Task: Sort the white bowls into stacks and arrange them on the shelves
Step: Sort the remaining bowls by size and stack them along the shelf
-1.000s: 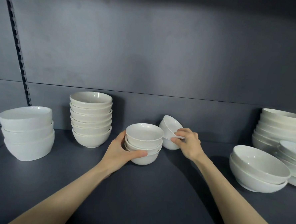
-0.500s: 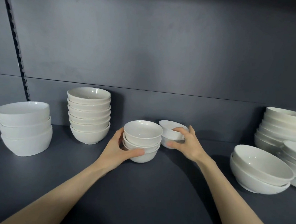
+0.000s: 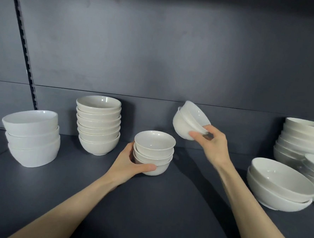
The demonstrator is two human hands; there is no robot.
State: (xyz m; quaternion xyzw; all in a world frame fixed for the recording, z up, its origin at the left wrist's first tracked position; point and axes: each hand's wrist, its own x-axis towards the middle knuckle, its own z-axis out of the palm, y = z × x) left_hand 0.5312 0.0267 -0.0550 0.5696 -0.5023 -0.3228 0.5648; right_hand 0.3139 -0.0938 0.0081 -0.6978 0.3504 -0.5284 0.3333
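Above shelf (image 3: 147,201), bowls (image 3: 189,122) between fingers (image 3: 197,135)

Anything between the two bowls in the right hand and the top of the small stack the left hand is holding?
Nothing visible. The right hand holds the nested pair of bowls tilted, above and right of the small stack; its top bowl is empty, and the left hand grips only the side.

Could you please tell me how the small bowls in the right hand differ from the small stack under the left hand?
The pair of nested bowls in the right hand is lifted clear of the shelf and tilted; the three-bowl stack stands upright on the shelf, steadied by the left hand. The pair counts two bowls, the stack three. Both look white, glossy and similar in size.
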